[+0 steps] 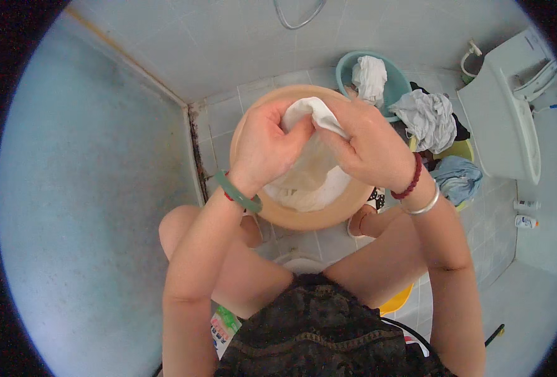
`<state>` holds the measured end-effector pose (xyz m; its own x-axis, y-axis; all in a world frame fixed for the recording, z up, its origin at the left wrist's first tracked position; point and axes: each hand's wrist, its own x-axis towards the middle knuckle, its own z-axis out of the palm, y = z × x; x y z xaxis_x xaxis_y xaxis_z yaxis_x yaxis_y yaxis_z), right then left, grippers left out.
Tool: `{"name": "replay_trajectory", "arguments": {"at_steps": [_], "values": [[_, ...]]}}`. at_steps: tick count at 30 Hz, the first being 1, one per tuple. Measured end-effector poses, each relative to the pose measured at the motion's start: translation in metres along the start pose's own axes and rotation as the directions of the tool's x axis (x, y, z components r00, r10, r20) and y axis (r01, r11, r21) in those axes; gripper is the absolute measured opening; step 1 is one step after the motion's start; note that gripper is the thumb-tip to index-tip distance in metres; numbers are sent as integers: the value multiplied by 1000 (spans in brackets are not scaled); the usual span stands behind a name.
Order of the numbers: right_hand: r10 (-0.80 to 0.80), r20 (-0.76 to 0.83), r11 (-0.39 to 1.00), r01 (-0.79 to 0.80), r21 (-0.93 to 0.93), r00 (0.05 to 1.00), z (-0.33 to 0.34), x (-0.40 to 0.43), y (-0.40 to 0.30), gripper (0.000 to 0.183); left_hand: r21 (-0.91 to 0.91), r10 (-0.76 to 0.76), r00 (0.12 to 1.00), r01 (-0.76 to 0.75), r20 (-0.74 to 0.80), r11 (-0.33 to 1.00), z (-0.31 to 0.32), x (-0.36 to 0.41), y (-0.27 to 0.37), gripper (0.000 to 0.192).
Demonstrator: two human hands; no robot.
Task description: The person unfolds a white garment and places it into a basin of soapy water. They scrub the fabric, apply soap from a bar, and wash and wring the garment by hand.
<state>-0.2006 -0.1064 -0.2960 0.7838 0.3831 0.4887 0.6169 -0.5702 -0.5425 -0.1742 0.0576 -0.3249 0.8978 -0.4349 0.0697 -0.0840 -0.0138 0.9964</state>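
Observation:
Both hands pinch a white cloth (312, 107) and hold it up over a round peach-coloured plastic basin (302, 221). My left hand (269, 146) grips its left part between thumb and fingers. On the right part, my right hand (370, 141) has thumb and fingers closed in the same way. Cloudy water (309, 165) lies in the basin, and more white fabric (325, 191) rests in it near the front right. The hands hide the basin's upper left and right rim in part, and whether the two white pieces join cannot be told.
A teal tub (396, 85) with white cloth (371, 77) stands beyond the basin. To its right, grey-white clothes (427, 120) and a blue garment (457, 176) overfill a yellow-green container (462, 151). A white washbasin (504, 118) juts from the right. At left stands a panel (99, 188).

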Motion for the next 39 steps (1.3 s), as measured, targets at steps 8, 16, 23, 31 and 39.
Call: {"name": "replay_trajectory", "arguments": {"at_steps": [8, 16, 23, 31, 39], "values": [[101, 40, 979, -92, -181, 994, -10, -2, 0, 27, 7, 6, 1000, -6, 22, 1000, 0, 1, 2, 19], [279, 112, 955, -262, -139, 954, -15, 5, -2, 28, -49, -59, 997, 62, 53, 997, 0, 0, 6, 21], [291, 119, 956, -284, -74, 949, -12, 2, -1, 29, 14, -97, 994, 97, 45, 995, 0, -2, 5, 21], [266, 199, 900, -317, 300, 943, -24, 1, 8, 27, -60, -69, 994, 74, 86, 995, 0, -2, 7, 22], [455, 412, 481, -607, 633, 789, -33, -1, 22, 28, -273, -135, 950, 213, 280, 938, -12, 0, 10, 31]]}}
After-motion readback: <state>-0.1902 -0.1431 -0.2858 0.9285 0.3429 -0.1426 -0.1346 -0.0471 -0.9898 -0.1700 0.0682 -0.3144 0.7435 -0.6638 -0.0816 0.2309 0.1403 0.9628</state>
